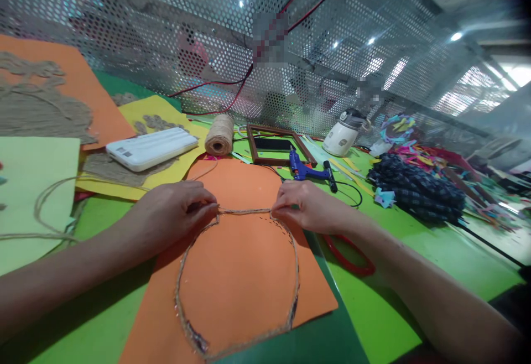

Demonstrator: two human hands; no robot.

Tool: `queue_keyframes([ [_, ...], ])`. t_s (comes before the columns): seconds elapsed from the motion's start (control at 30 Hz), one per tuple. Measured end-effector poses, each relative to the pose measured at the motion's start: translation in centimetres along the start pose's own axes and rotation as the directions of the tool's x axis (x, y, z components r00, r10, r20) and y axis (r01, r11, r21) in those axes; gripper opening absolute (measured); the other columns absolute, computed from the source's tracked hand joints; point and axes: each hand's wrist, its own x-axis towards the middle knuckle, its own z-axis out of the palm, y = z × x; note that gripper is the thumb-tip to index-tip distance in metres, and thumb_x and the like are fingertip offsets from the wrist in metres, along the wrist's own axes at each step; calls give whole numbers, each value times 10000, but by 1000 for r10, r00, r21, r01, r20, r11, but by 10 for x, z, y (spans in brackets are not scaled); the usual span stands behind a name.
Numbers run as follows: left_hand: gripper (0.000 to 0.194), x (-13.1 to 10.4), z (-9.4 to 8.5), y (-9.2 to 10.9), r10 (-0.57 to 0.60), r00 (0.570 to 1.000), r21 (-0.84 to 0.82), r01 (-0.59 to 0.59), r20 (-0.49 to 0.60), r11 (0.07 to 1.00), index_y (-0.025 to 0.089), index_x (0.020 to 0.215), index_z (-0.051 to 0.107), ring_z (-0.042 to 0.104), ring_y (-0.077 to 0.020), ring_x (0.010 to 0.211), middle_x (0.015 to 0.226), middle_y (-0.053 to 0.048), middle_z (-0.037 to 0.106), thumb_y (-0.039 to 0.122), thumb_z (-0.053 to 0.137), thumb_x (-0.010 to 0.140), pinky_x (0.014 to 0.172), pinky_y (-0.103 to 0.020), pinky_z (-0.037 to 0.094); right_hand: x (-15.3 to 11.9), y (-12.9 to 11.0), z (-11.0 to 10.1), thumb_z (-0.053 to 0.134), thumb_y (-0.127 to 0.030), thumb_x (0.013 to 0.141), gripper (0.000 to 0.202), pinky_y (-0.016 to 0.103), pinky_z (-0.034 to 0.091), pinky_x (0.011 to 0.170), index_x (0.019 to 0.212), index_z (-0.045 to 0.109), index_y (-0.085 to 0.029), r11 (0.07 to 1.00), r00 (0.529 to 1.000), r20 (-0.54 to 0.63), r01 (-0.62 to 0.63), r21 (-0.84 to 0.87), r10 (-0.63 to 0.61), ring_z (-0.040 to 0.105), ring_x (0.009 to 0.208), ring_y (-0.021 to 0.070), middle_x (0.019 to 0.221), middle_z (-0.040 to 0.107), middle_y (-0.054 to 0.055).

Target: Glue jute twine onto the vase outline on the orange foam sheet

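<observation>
An orange sheet (pixel 240 275) lies in front of me, with jute twine (pixel 297 264) laid along a rounded pot-like outline on it. My left hand (pixel 170 212) pinches the twine at the top left of the outline. At the top right my right hand (pixel 305 203) pinches the same twine, and a short stretch runs nearly straight between the two hands. Dark marks show beside the twine near the lower corners and at the upper right. From the left hand a loose length of twine trails off to the left.
Behind the sheet stand a twine spool (pixel 219 136), a brown frame (pixel 265 160) and a blue glue gun (pixel 307 171). A white power bank (pixel 151 148) rests on yellow paper at left. Red-handled scissors (pixel 352 261) lie under my right forearm. A white bottle (pixel 343 131) and dark cloth (pixel 415 190) are at right.
</observation>
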Motion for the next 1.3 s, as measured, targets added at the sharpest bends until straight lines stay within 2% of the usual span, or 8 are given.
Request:
queue_keyframes([
  [0.3, 320, 0, 3, -4, -8, 1000, -46, 7, -26, 999, 232, 801, 737, 648, -202, 713, 782, -54, 725, 446, 509, 871, 604, -297, 425, 1, 1, 5, 603, -71, 866, 204, 305, 446, 704, 755, 749, -163, 1000, 1000, 11, 8, -7, -8, 583, 784, 167, 767, 657, 63],
  [0.5, 305, 0, 2, -2, -20, 1000, -29, 20, -15, 999, 230, 809, 738, 645, -194, 714, 792, -48, 724, 426, 512, 869, 605, -290, 422, 1, -1, 1, 609, -91, 864, 179, 296, 446, 702, 786, 752, -164, 1000, 998, -56, -3, 3, 3, 579, 768, 159, 767, 661, 57],
  [0.73, 311, 0, 1, -1, -40, 999, -3, 40, 9, 999, 222, 816, 739, 642, -200, 735, 802, -48, 723, 411, 502, 884, 619, -295, 409, 0, 1, 6, 574, -91, 897, 215, 284, 431, 716, 783, 749, -146, 997, 1000, 11, 20, -80, -19, 573, 803, 165, 812, 649, 73],
  [1.3, 314, 1, 2, -1, -65, 997, -8, 66, 29, 998, 220, 837, 747, 651, -205, 759, 829, -52, 732, 412, 501, 871, 640, -299, 414, 0, -2, 8, 512, -130, 943, 269, 288, 389, 695, 792, 734, -133, 984, 998, 58, 10, -179, 0, 537, 803, 167, 792, 613, 76],
])
